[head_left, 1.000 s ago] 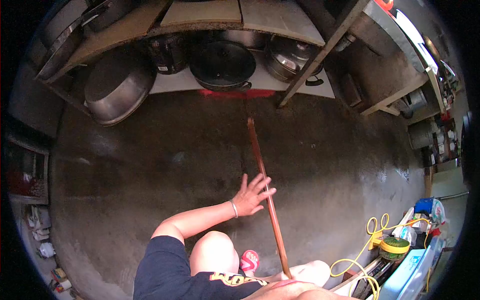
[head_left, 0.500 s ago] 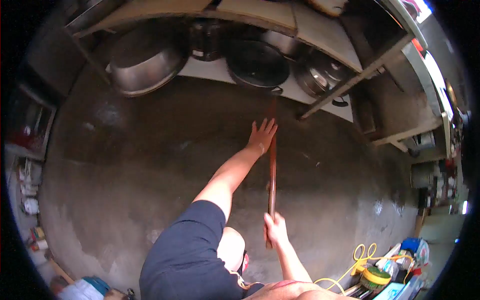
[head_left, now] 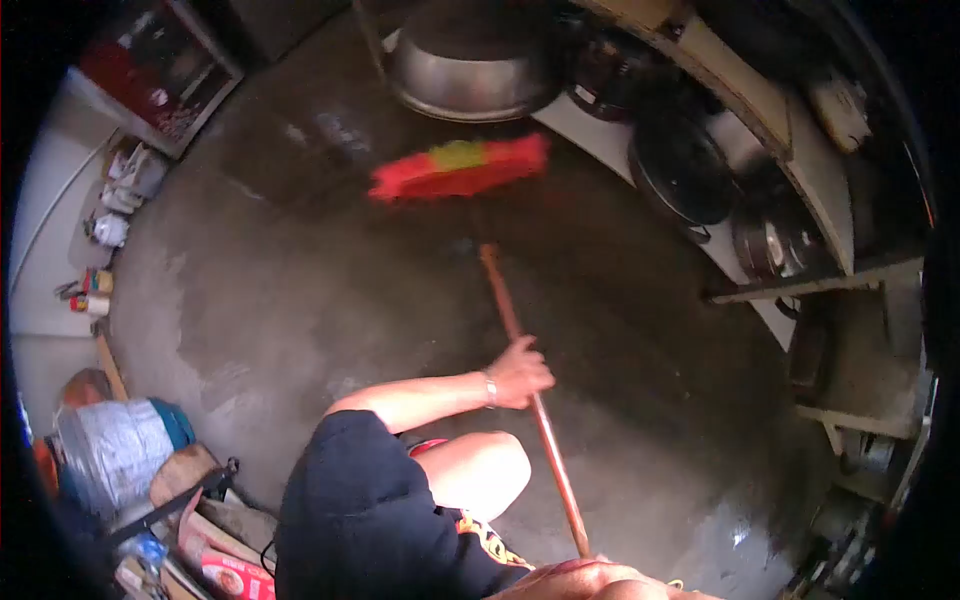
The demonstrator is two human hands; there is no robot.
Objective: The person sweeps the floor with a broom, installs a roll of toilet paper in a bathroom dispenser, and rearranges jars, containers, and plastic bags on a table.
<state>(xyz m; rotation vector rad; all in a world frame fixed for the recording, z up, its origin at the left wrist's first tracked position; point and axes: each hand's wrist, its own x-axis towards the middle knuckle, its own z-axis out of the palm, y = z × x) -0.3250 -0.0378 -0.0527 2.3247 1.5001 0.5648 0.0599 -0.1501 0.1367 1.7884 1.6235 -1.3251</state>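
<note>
My left hand [head_left: 520, 372] is closed round the middle of a mop's reddish-brown wooden handle [head_left: 556, 465], and a thin band circles the wrist. The handle slants from the bottom of the view up to the left. At its far end the mop head [head_left: 460, 168], red with a yellow-green middle and blurred by motion, is over the dark floor [head_left: 330, 260]. The upper end of the handle disappears at the bottom edge, behind part of my own body. My right hand does not show.
Near the mop head, a large metal basin [head_left: 475, 85] stands by a low shelf [head_left: 740, 80]. A black pan [head_left: 680, 170] and a lidded pot [head_left: 770, 245] sit under it. Boxes and bags [head_left: 125, 450] crowd the lower left. A glass-fronted cabinet [head_left: 155, 75] stands upper left.
The view has turned left, bringing the mop head into sight. My left hand, previously spread beside the handle, now grips it. My right hand, earlier on the handle's near end, has gone out of view.
</note>
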